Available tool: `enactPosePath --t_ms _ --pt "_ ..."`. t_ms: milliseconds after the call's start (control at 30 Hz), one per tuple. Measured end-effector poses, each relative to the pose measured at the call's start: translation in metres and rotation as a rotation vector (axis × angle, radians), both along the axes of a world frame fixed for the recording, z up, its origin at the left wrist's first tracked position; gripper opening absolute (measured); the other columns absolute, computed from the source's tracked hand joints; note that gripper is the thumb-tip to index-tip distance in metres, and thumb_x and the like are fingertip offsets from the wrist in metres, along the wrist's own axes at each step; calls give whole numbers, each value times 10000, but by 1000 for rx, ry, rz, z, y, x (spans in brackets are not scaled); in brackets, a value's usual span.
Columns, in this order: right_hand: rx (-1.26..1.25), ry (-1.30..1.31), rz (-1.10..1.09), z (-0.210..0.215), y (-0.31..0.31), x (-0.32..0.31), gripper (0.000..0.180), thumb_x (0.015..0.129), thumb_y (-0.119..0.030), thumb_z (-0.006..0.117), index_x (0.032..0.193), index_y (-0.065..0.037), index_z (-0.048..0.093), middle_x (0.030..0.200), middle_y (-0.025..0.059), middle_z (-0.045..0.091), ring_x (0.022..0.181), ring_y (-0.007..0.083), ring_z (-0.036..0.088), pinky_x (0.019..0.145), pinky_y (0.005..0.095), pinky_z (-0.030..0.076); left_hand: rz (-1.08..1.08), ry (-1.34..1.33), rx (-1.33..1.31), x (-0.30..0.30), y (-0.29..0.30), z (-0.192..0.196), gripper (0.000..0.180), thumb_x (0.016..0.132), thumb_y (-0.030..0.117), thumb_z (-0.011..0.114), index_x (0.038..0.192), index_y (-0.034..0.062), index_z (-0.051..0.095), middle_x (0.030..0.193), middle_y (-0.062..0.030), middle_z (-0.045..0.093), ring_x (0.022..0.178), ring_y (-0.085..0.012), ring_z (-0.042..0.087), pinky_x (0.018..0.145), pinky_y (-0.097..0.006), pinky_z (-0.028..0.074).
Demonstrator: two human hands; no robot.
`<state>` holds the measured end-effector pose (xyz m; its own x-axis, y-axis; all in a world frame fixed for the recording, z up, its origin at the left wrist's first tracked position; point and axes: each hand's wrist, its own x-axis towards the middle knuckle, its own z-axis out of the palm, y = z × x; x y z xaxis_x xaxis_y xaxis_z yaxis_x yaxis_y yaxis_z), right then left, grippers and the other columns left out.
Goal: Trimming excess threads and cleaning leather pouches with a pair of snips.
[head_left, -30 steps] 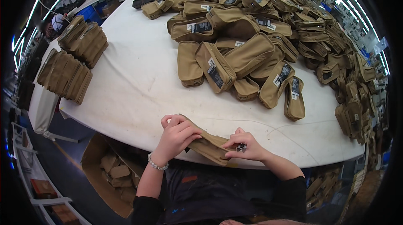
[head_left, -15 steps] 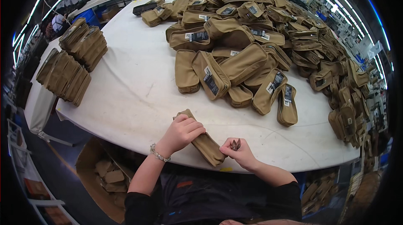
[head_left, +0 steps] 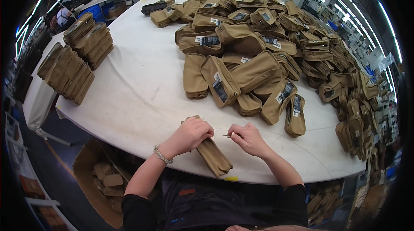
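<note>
1. Holding a tan fabric pouch (head_left: 210, 154) down at the near edge of the white table (head_left: 138, 93), the left hand (head_left: 189, 135) is curled over its top end, fingers closed on it. The pouch lies slanted, its lower end almost hanging past the rim.
2. Right hand (head_left: 249, 138) sits just beside it, fingertips pinched narrow around a small dark tool (head_left: 228, 135), too tiny to tell what kind, tip aimed at the pouch.
3. My guess at the step: some trimming or checking of one pouch, tool about to meet fabric. Next move probably needs the left hand to keep the pouch steady while the tip comes in carefully.
4. Farther out, a huge loose heap of tan pouches (head_left: 267, 50) covers the far right of the table, many with dark labels.
5. Off to the left, two tidy rows of stacked pouches (head_left: 73, 58).
6. Below the table edge, a cardboard box (head_left: 97, 179) with more tan pieces inside.
</note>
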<state>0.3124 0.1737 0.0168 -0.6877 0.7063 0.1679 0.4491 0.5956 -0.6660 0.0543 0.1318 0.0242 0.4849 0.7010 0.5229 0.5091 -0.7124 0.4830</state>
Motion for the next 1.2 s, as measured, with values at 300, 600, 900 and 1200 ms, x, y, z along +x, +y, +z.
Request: enactPosePath --t_ms 300,600,900,1200 --pt "127 57 124 -5 13 -23 272 793 -424 734 745 -158 696 633 -39 624 533 150 401 654 317 242 16 -13 17 1 -1 -6 96 831 118 671 857 100 581 798 -17 605 775 -209 590 755 -330 430" --pt "115 157 212 -13 20 -30 281 764 -424 757 721 -154 693 604 -42 619 494 156 377 646 320 238 10 -33 16 2 1 -4 108 803 107 688 840 108 585 794 -8 605 766 -202 591 761 -316 417" --pt "-65 99 319 -21 32 -26 247 757 -355 769 691 -138 671 589 -29 586 564 166 343 687 332 237 -20 -2 41 5 5 -4 98 818 95 674 864 98 588 805 -14 616 762 -192 601 757 -315 433" --pt "-397 428 256 -39 20 -11 287 804 -382 735 853 -110 660 613 -50 507 559 76 288 668 286 287 0 -70 -72 0 5 -3 114 803 74 682 842 94 577 823 -29 612 793 -223 578 765 -339 423"
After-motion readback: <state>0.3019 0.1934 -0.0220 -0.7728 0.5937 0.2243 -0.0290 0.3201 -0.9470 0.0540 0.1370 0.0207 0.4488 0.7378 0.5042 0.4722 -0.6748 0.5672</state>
